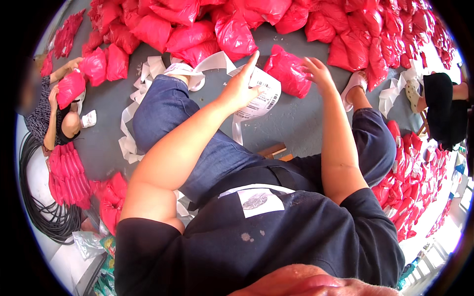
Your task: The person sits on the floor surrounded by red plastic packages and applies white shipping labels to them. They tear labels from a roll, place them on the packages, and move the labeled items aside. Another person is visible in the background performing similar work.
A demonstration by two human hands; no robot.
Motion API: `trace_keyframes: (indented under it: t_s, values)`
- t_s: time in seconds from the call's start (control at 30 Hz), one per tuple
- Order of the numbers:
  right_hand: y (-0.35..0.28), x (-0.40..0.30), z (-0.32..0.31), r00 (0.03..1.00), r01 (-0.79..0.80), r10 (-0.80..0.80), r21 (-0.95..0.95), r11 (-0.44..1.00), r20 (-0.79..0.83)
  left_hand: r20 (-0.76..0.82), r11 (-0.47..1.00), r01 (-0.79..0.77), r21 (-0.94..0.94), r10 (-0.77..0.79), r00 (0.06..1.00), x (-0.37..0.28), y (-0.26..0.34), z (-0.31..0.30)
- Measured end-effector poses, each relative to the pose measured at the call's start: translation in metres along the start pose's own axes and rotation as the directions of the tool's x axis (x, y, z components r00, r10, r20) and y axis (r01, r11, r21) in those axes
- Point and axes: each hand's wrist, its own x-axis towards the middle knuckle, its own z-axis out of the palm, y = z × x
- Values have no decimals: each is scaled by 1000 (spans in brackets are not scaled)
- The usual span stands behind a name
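My left hand grips a strip of printed paper labels, with its index finger pointing up and the thumb over the paper. The strip bears writing and barcodes; a white part of it runs up and left toward my leg. To the right, my right hand is raised with fingers apart and holds nothing. Between the hands, a filled red plastic bag lies on the grey floor, just beside my right fingertips; whether they touch it is unclear.
A large heap of red plastic bags lies beyond my feet. White backing paper trails along my leg. At left a co-worker handles red bags near coiled black cable. Another person sits at right, near more red bags.
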Motion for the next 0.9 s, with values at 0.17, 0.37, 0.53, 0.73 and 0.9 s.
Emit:
trace_keyframes:
  t_s: [0.17, 0.37, 0.53, 0.73, 0.9]
  values:
    - [-48, -64, 73, 712, 356, -320, 71, 932, 625, -74, 996, -5, 84, 11, 997, -12, -13, 1]
    - [-50, -80, 94, 913, 299, -271, -49, 953, 303, 154, 936, 281, -211, -252, 955, -19, -17, -13]
    - [-18, -55, 81, 955, 212, -223, 79, 974, 194, 353, 413, 596, -688, -527, 773, 3, -35, 17]
    - [65, -31, 47, 987, 153, -152, 14, 988, -53, 419, 212, 672, -709, -641, 643, 15, -108, 106]
    - [103, -14, 29, 978, 95, -43, 253, 963, -203, 428, 314, 771, -554, -687, 587, 39, -137, 119]
